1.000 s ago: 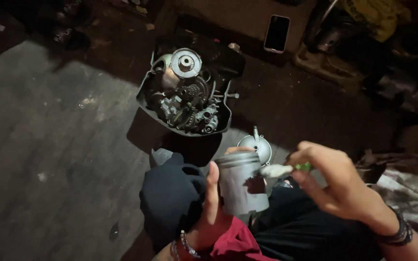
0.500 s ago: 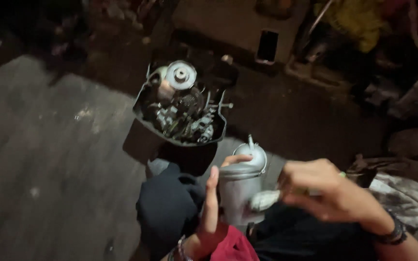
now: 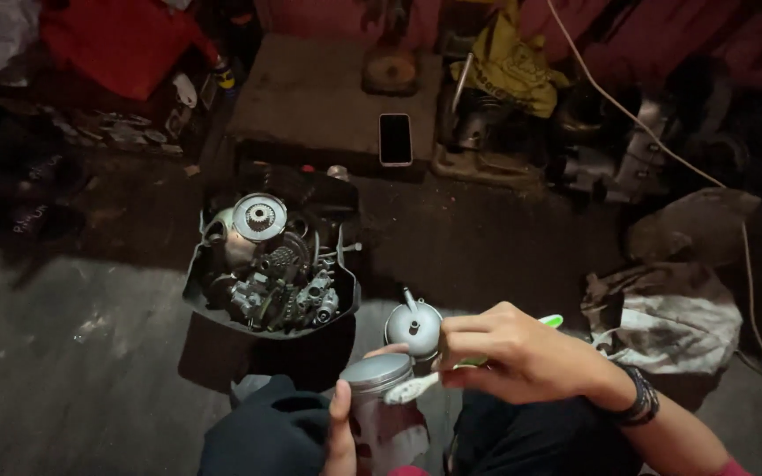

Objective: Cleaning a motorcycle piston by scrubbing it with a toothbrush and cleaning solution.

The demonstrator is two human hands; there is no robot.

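Hands low at 6 o'clock | left hand (image 3: 343,434) wrapped around grey metal cylinder (image 3: 384,412) over the lap | right hand (image 3: 513,357) pinched shut on green-handled brush (image 3: 451,370), bristles at cylinder's rim | domed metal cover (image 3: 414,328) just beyond | black tray (image 3: 268,275) of engine parts at 11 o'clock | phone (image 3: 395,139) at 12, far

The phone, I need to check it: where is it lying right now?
In the head view the phone lies screen-up on the low slab at top centre, at its right edge, beyond the black tray of engine parts.
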